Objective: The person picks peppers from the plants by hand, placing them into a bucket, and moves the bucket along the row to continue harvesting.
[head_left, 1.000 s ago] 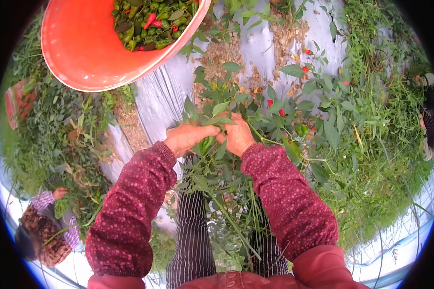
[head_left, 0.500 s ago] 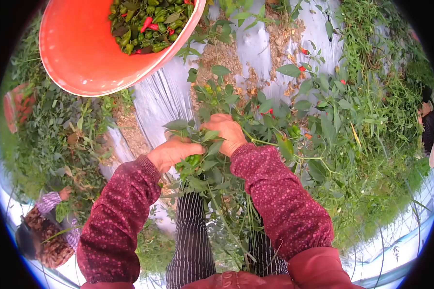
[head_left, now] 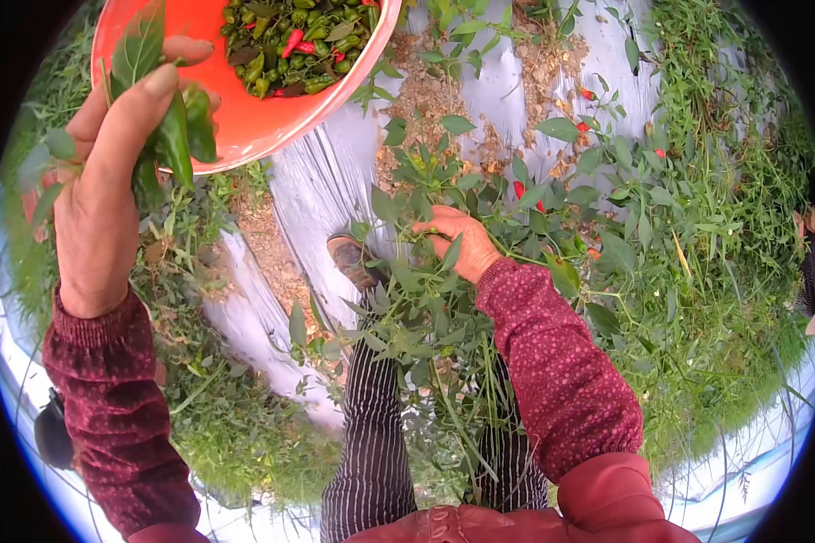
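My left hand [head_left: 109, 172] is raised at the left, closed around a bunch of green peppers with leaves [head_left: 167, 136], just at the rim of the orange tub [head_left: 272, 127]. The tub holds several green and red peppers [head_left: 290, 41]. My right hand [head_left: 457, 240] is down in the pepper plant [head_left: 426, 308], fingers curled around a leafy stem. Red peppers [head_left: 519, 190] hang on the plant just right of that hand.
Silver plastic mulch [head_left: 317, 195] covers the bed, with soil showing in the planting holes. Dense weeds [head_left: 724, 299] stand to the right and left. My shoe [head_left: 353, 261] and striped trouser legs [head_left: 371, 434] are below the plant.
My left hand left the plant and rose up to the left, carrying picked green peppers to the tub's rim. My right hand stayed in the foliage. The view shifted slightly.
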Motion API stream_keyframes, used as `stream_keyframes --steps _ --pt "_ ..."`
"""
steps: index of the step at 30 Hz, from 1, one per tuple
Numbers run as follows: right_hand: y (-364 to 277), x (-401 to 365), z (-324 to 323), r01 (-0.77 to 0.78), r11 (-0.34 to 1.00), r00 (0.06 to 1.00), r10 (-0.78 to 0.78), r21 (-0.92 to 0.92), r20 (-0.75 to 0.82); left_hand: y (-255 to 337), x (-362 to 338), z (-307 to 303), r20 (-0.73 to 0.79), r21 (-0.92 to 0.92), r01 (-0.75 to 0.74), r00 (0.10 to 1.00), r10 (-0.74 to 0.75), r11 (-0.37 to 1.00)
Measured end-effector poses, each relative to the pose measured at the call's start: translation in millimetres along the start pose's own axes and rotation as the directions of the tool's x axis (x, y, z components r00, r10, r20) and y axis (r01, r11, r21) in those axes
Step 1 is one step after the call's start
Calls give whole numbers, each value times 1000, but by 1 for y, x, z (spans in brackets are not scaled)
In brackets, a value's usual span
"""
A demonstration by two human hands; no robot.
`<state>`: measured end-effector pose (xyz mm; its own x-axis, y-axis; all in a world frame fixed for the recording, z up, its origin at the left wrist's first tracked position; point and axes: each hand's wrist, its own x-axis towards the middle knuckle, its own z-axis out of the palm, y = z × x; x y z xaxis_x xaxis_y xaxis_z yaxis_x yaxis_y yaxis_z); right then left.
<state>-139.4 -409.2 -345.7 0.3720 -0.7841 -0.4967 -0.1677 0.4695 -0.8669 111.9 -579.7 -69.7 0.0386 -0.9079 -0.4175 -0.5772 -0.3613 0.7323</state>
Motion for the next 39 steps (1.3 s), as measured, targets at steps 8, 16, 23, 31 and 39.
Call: stream_keyframes --steps 8,16,23,31,39 --pt "-14 -9 -7 73 984 988 -49 -164 144 -38 9 43 -109 669 -508 655 748 543" --pt "-43 -7 -13 172 867 983 -119 -467 142 -199 -62 184 370 390 -9 917 -148 921" --pt "-71 -3 -17 247 528 956 4 -812 294 -184 -82 204 392 314 -141 920 7 939" --pt "-61 -4 6 190 615 931 133 -765 339 -168 -89 196 472 596 -221 874 -113 772" --pt "-46 -13 4 241 591 945 37 -770 325 -133 -68 166 546 671 -197 784 -296 715"
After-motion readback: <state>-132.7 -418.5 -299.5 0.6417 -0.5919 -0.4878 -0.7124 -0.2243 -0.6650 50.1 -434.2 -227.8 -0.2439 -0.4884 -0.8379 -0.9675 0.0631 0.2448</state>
